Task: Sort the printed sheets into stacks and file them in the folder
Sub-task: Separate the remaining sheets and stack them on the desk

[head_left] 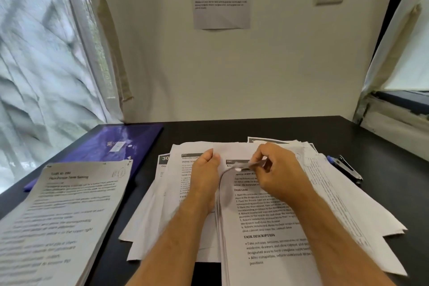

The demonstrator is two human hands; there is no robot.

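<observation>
Dark tabletop (232, 130) is covered by loose sheets (336, 204). One curled sheet (224, 183) is pinched by right hand (276, 174); left hand (204, 174) is curled, its grasp cannot be told.

Soft daylight enters from the window (34, 53) on the left, leaving the dark surface (232, 130) dim. Motion blur smears the left stack (62, 216) of sheets; wide-angle distortion bends the picture's edges.
</observation>
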